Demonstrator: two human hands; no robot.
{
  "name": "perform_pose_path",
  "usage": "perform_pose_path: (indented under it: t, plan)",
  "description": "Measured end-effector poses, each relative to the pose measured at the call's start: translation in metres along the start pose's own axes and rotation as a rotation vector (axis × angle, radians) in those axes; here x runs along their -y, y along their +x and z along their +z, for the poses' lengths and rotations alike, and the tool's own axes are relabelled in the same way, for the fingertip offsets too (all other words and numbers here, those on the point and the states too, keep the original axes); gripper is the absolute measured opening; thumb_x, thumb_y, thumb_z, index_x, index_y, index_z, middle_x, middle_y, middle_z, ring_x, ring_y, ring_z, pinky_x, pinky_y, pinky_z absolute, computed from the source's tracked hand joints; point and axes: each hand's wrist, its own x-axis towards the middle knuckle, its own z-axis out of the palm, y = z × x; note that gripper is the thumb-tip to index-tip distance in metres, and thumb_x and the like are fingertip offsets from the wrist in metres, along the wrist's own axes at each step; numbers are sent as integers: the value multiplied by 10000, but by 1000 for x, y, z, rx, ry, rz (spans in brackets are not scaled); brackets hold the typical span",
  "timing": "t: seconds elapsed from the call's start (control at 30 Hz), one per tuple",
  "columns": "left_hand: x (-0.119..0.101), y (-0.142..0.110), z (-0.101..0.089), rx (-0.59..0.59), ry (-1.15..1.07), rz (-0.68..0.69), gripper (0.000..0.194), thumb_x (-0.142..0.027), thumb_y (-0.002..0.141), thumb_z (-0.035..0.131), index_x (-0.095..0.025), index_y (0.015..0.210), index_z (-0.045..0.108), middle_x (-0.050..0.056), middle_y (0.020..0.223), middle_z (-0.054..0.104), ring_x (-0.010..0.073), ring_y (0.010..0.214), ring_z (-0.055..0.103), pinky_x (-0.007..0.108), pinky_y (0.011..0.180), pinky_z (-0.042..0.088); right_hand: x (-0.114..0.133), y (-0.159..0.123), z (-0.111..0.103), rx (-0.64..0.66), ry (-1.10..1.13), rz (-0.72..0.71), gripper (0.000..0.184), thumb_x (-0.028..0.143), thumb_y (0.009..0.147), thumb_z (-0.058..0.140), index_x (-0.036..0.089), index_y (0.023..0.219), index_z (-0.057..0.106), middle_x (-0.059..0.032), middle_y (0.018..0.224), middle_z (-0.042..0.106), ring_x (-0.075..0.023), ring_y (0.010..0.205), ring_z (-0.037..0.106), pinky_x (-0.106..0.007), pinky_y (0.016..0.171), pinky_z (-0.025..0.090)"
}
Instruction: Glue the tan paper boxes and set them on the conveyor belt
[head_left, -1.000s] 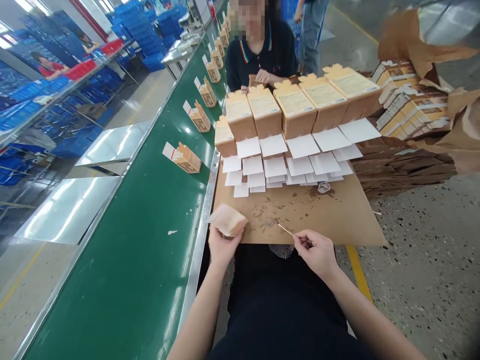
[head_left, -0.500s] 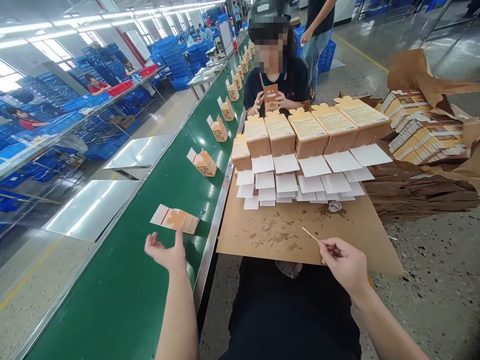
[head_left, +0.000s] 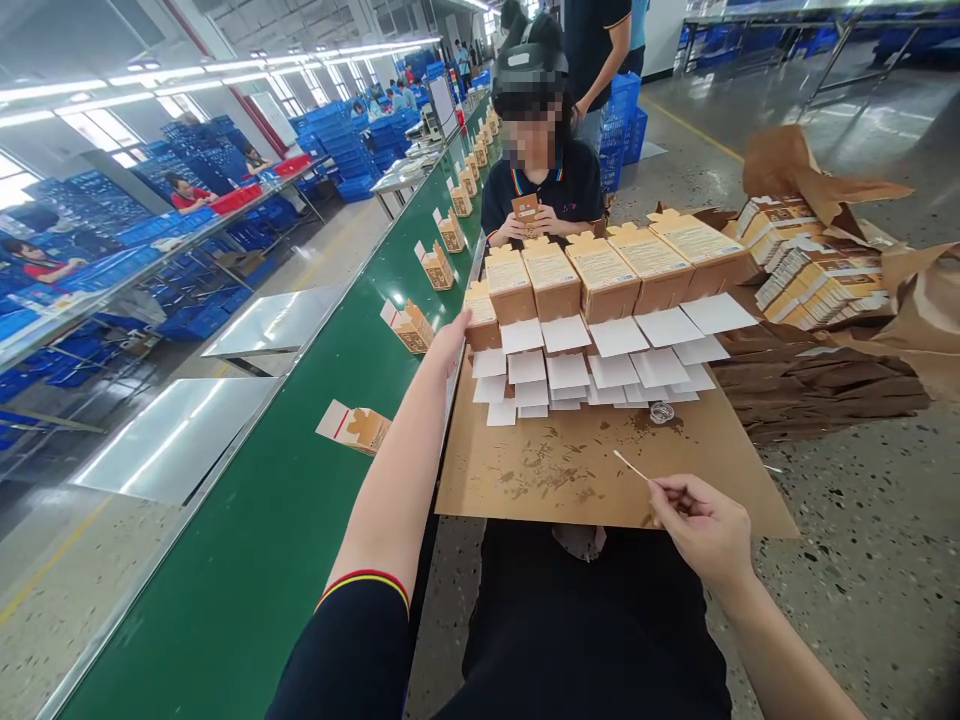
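Note:
My right hand (head_left: 705, 525) is closed on a thin cotton swab (head_left: 630, 464), its white tip pointing left over the cardboard sheet (head_left: 480, 480). My left arm stretches forward across the belt's edge. At its end, my left hand (head_left: 450, 345) is against the left side of the leftmost carton (head_left: 481, 312) in the stacked row; its fingers are mostly hidden, so their grip is unclear. White flaps (head_left: 525, 368) stick out from the stack towards me. Partly behind my forearm, a carton (head_left: 356, 425) with a red-striped white flap lies on the green belt.
The green conveyor belt (head_left: 247, 560) runs along my left, with several cartons in a line further on. A co-worker (head_left: 540, 190) sits opposite, holding a brown carton. Flat carton bundles (head_left: 821, 265) in brown paper stand right. A small clear round dish (head_left: 661, 412) sits near the flaps.
My left hand has moved from beside the carton on the belt forward and right to the stack's leftmost carton. My right hand still holds the swab, almost unmoved. The co-worker's carton is lower.

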Motion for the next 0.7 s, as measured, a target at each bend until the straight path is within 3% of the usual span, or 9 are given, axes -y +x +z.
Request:
perform_pose_path:
  t: [0.07,0.13,0.27,0.37,0.47,0.6,0.7]
  plan:
    - [2,1,7,20,6,-43,461,-496,813,878,-173,1131,799,203,1193,809,415,1317,715,516,1058,596,0,-1,-4,-20,-7,3,351,556,974,774,247,808,795,-4,572,683,-169,435,639,-284,480,595]
    - [3,-1,2,22,6,-63,433,-463,821,856,-169,1134,801,192,1200,813,399,1304,726,489,1048,605,0,0,-8,-37,-26,10,374,577,971,776,241,807,792,-12,581,692,-169,440,640,-283,478,589]
    - [5,-16,-37,-40,-54,-79,391,-435,850,793,-159,1127,808,171,1232,820,360,1240,761,455,1013,631,-1,2,-14,-42,-75,10,417,610,973,769,229,805,794,-29,602,705,-174,473,663,-287,501,598]
    - [16,-54,-74,-53,-250,0,408,-426,822,798,-155,1126,818,155,1239,832,345,1233,769,448,1026,636,2,0,-16,-28,-93,5,431,619,981,761,234,789,782,-31,609,700,-182,481,668,-298,504,597]
    - [45,-120,-91,49,-411,57,522,-422,722,914,-182,1176,822,148,1314,823,362,1283,757,469,1071,629,7,-7,-9,21,-57,3,397,583,1001,752,239,807,784,-32,631,709,-185,484,668,-305,506,598]
    - [103,-203,-71,123,-437,-117,680,-432,633,1049,-229,1234,803,152,1382,800,374,1302,757,510,1108,620,10,-24,23,179,-12,-32,280,426,1031,716,241,830,779,-24,668,733,-167,536,683,-271,543,599]
    - [138,-232,-49,69,-424,-136,806,-456,597,1085,-265,1309,757,128,1372,796,337,1331,746,481,1160,592,4,-37,55,303,-29,-134,219,294,1024,673,245,824,747,-13,694,736,-150,576,673,-248,595,592]
